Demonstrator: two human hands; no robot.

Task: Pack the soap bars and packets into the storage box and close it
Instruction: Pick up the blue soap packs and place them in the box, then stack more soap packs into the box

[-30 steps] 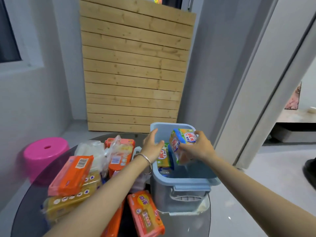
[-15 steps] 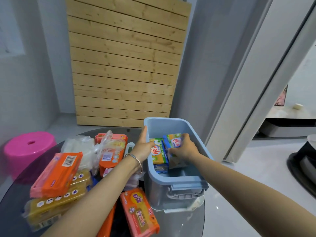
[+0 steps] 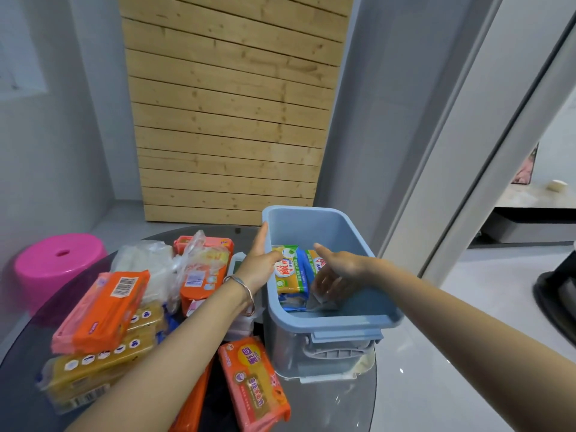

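Observation:
The blue storage box [image 3: 330, 321] stands open on the right of the round glass table. Two yellow, green and blue soap packets [image 3: 289, 269] stand on edge inside it against the left wall. My left hand [image 3: 258, 266] grips the box's left rim, thumb pointing up. My right hand [image 3: 338, 271] is inside the box beside the second packet [image 3: 312, 260], fingers spread and pointing down, holding nothing. On the table to the left lie an orange pack [image 3: 106, 310], a yellow pack [image 3: 93, 366], an orange-pink pack [image 3: 254, 381] and a bagged orange pack [image 3: 202, 271].
The dark glass table [image 3: 314, 406] ends close behind the box's right side. A pink stool [image 3: 57, 263] stands on the floor at left. A wooden slat panel [image 3: 230, 104] leans on the back wall. Something white [image 3: 361, 367] lies under the box.
My right hand lowered the soap packet into the box, set it beside the first one and let go. My left hand stayed on the box's rim.

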